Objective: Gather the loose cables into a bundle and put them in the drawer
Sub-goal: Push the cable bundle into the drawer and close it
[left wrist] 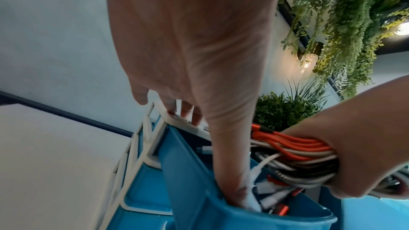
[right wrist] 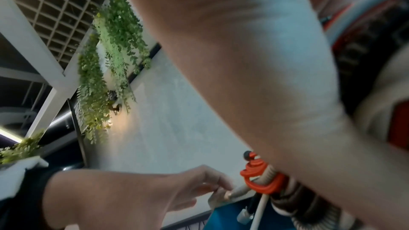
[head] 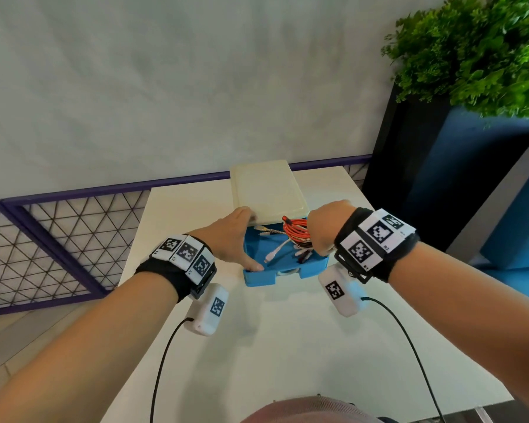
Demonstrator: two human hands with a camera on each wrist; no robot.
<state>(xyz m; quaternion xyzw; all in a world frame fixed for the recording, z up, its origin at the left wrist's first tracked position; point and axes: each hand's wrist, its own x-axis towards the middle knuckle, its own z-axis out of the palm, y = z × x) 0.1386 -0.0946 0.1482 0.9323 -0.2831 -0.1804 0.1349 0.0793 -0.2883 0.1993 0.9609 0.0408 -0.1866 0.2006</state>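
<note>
A blue drawer (head: pixel 260 277) stands pulled out of a cream drawer unit (head: pixel 266 190) on the white table (head: pixel 287 346). My right hand (head: pixel 324 227) grips a coiled cable bundle (head: pixel 297 228) of orange, white and braided cords, lowered into the drawer's right side. Loose plug ends (head: pixel 272 254) lie on the drawer floor. My left hand (head: pixel 239 239) is spread, with fingers on the unit's front edge and the thumb (left wrist: pixel 230 172) down inside the drawer wall (left wrist: pixel 188 172). The left wrist view shows the cable bundle (left wrist: pixel 298 149) in my right hand (left wrist: pixel 354 137). The right wrist view shows the cable bundle (right wrist: pixel 263 181) close up.
A dark planter (head: pixel 425 178) with a green plant (head: pixel 471 50) stands right of the table. A purple-framed mesh railing (head: pixel 58 233) runs along the left. Black wrist-camera leads (head: pixel 165 361) hang over the near table. A grey wall lies behind the unit.
</note>
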